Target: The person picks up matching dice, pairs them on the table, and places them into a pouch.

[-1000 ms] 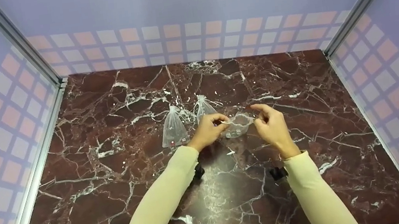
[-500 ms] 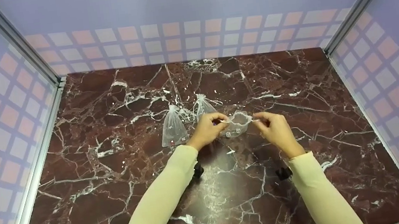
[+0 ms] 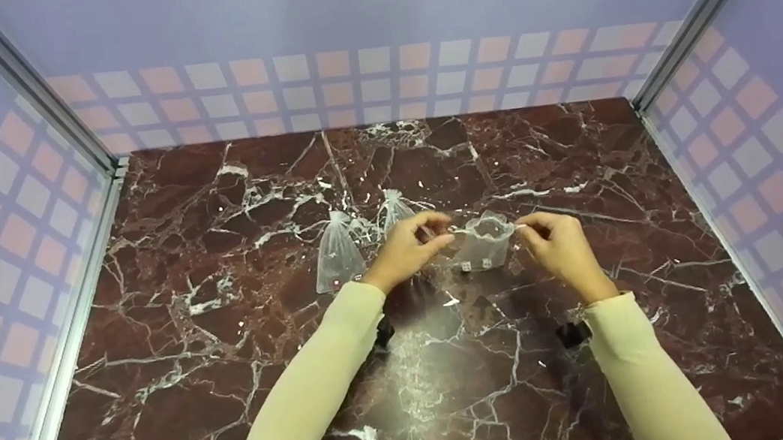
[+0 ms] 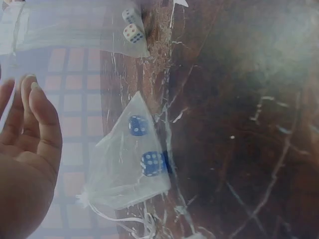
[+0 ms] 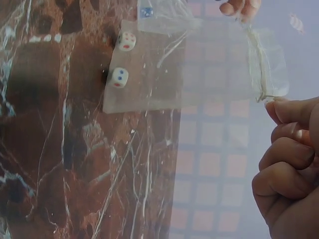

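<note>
A sheer white drawstring bag [image 3: 482, 247] hangs between my hands, its mouth gathered slightly and two white dice [image 5: 119, 77] in its bottom. My right hand [image 3: 563, 246] pinches the cord at the bag's right side between thumb and forefinger; the other fingers are curled in. At the opposite side, my left hand [image 3: 407, 250] has thumb and forefinger apart beside the cord's left end. Behind the left hand stands a tied sheer bag [image 3: 394, 208], partly hidden. In the left wrist view, a tied bag [image 4: 124, 169] holds blue dice [image 4: 152, 163].
Another tied sheer bag [image 3: 340, 253] lies left of my left hand, with small dice at its bottom. The dark red marble-patterned table [image 3: 180, 399] is bounded by lilac checked panels [image 3: 291, 29] at the back and sides.
My right hand has moved right and drawn the bag with it. The left thumb and forefinger, earlier pinching the cord, have parted. The tied bags stay in place.
</note>
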Tool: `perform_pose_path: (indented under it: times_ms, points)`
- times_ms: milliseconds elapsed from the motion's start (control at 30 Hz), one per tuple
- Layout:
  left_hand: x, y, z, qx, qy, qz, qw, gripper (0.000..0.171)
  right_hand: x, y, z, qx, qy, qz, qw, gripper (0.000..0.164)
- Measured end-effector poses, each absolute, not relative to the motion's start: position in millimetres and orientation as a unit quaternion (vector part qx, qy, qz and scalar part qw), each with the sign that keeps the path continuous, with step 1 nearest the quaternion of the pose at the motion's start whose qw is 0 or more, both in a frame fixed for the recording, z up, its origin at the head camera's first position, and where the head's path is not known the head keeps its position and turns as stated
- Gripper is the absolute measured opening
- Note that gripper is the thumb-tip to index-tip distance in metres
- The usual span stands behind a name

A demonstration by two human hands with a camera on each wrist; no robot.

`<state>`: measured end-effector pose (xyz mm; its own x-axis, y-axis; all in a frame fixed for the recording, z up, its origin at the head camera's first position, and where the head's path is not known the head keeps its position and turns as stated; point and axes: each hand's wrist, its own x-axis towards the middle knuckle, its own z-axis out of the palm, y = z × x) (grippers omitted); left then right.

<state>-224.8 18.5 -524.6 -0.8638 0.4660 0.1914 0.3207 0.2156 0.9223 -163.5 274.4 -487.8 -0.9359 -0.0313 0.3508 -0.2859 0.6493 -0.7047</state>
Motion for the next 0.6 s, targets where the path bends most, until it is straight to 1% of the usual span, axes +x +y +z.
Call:
perform_pose_path:
  times_ms: [67, 133, 200, 367, 467, 600]
  points:
    - [-227, 23, -523, 0.264, 0.781, 0.563, 0.068, 0.033, -165, 278, -488, 0.087, -0.897, 0.407, 0.149, 0.007]
    - [-228, 26, -522, 0.271, 0.786, 0.552, 0.072, 0.035, -165, 279, -488, 0.085, -0.898, 0.408, 0.143, 0.007]
    - [-230, 29, -521, 0.272, 0.794, 0.539, 0.073, 0.033, -166, 280, -490, 0.083, -0.899, 0.408, 0.136, 0.008]
    - [-234, 29, -520, 0.266, 0.818, 0.507, 0.054, 0.018, -171, 282, -492, 0.079, -0.906, 0.396, 0.127, 0.009]
    - [-237, 26, -518, 0.268, 0.826, 0.494, 0.044, 0.017, -174, 287, -490, 0.077, -0.914, 0.380, 0.122, 0.009]
    - [-243, 22, -515, 0.280, 0.824, 0.492, 0.031, 0.019, -178, 297, -489, 0.071, -0.921, 0.360, 0.131, 0.008]
